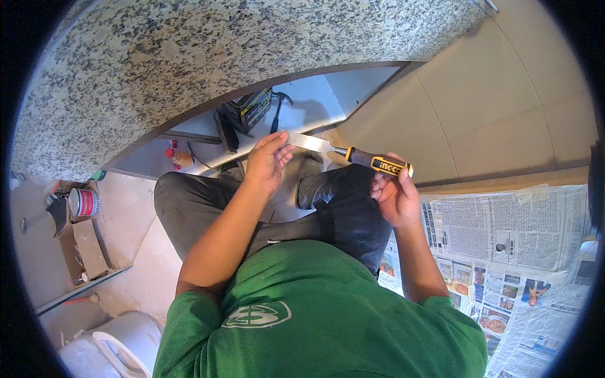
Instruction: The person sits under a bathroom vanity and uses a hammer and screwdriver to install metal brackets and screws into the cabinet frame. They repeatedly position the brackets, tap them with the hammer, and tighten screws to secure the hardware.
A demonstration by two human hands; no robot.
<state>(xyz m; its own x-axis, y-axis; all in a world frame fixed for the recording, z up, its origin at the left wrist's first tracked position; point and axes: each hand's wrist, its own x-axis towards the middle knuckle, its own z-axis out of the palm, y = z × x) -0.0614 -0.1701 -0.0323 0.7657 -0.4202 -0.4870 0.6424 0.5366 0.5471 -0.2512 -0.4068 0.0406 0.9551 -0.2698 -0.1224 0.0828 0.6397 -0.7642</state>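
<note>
While pinching chisel above lap (by blade end with left hand, by handle butt with right hand), best keep touch light on blade, take weight at handle.

Uneven light, brightly lit cabinet interior, glinting chisel blade, soft shadows, granite counter bowed by fisheye, black corners

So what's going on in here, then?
A person in a green shirt is holding a chisel in both bare hands: the left hand pinches the blade end, the right hand the end of the black and yellow handle. Beyond it, a hammer sits untouched in the open cabinet under the granite countertop.
</note>
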